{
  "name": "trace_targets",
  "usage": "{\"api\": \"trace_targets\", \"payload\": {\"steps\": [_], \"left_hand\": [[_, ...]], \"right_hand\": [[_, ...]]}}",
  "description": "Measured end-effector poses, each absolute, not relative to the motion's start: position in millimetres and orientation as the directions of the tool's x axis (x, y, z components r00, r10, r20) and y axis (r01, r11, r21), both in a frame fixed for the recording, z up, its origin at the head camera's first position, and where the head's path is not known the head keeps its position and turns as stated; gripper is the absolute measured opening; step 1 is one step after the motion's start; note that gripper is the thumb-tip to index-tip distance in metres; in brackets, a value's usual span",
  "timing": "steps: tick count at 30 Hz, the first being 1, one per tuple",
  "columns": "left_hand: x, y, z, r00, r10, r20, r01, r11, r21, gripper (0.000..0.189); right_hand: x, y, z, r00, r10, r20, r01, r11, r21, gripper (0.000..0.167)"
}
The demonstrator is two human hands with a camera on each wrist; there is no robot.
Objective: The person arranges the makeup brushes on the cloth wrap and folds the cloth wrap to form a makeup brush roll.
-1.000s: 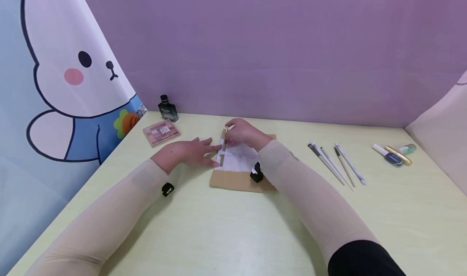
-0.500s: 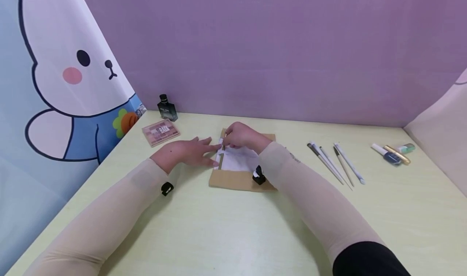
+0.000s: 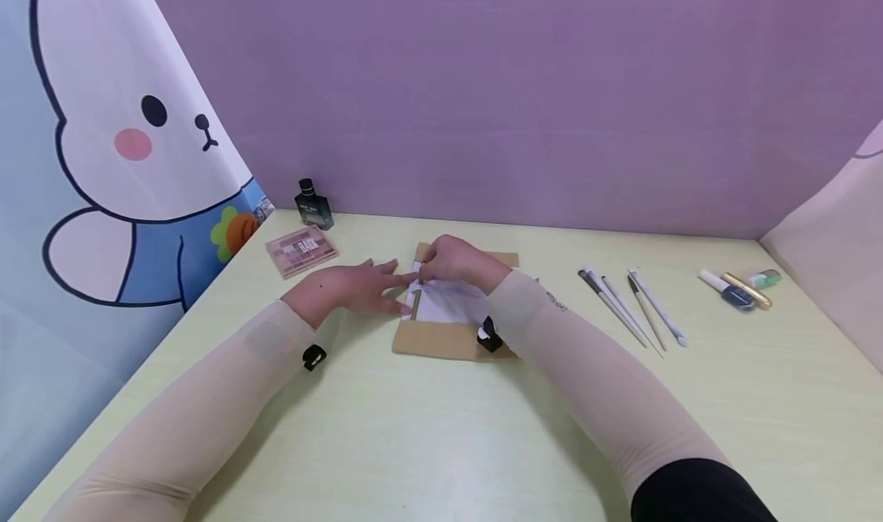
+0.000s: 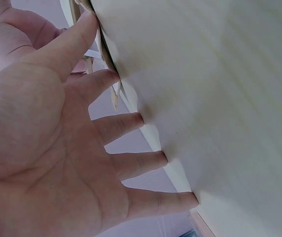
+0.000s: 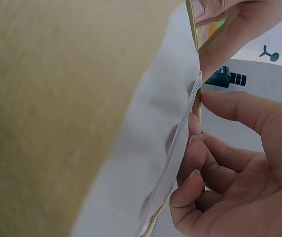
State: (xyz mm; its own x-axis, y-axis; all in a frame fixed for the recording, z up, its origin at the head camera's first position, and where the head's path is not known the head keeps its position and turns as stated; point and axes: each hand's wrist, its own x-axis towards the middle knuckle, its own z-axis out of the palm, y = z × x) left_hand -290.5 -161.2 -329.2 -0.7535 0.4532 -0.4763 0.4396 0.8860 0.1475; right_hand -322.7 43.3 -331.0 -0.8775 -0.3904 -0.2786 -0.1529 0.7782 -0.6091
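Observation:
A brown roll-up pouch (image 3: 441, 339) with a white inner panel (image 3: 451, 301) and white elastic strip lies flat in the head view. Along its left side sits a slim gold-brown makeup brush (image 3: 415, 303), tucked under the strip. My right hand (image 3: 458, 261) pinches the brush's upper part between thumb and index finger, its other fingers curled; the upper end is hidden by the hand. My left hand (image 3: 352, 286), fingers spread, touches the pouch's left edge with thumb and index finger; its other fingertips rest on the table in the left wrist view.
Left of the pouch lie an eyeshadow palette (image 3: 302, 251) and, behind it, a dark bottle (image 3: 313, 205). Several makeup brushes (image 3: 641, 307) are spread to the right. Farther right, a navy-and-white tube (image 3: 727, 290), a gold tube (image 3: 747, 289) and a green-capped tube (image 3: 763, 278) lie together.
My right hand has moved slightly toward me along the pouch's left side, and the brush's upper end has gone out of sight behind its fingers. The left hand stays in place.

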Motion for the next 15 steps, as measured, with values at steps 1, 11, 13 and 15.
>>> {"api": "trace_targets", "payload": {"steps": [1,11,13,15], "left_hand": [[-290.5,-161.1,-329.2,-0.753,0.456,-0.475,0.443,0.884,0.147,0.079],[-292.7,-161.2,-330.7,-0.753,0.465,-0.465,0.460,0.878,0.134,0.079],[-292.5,-161.8,-331.0,-0.753,0.466,-0.464,0.459,0.878,0.137,0.079],[-292.0,-162.1,-331.1,-0.751,0.466,-0.468,0.456,0.878,0.143,0.080]], "right_hand": [[-322.2,43.5,-331.1,-0.875,-0.397,-0.277,-0.161,0.779,-0.606,0.028],[-318.8,43.7,-330.0,-0.865,-0.413,-0.283,-0.187,0.791,-0.583,0.030],[-318.2,43.6,-329.7,-0.865,-0.411,-0.286,-0.184,0.792,-0.583,0.031],[-317.3,43.8,-329.7,-0.864,-0.408,-0.294,-0.175,0.792,-0.584,0.032]]}}
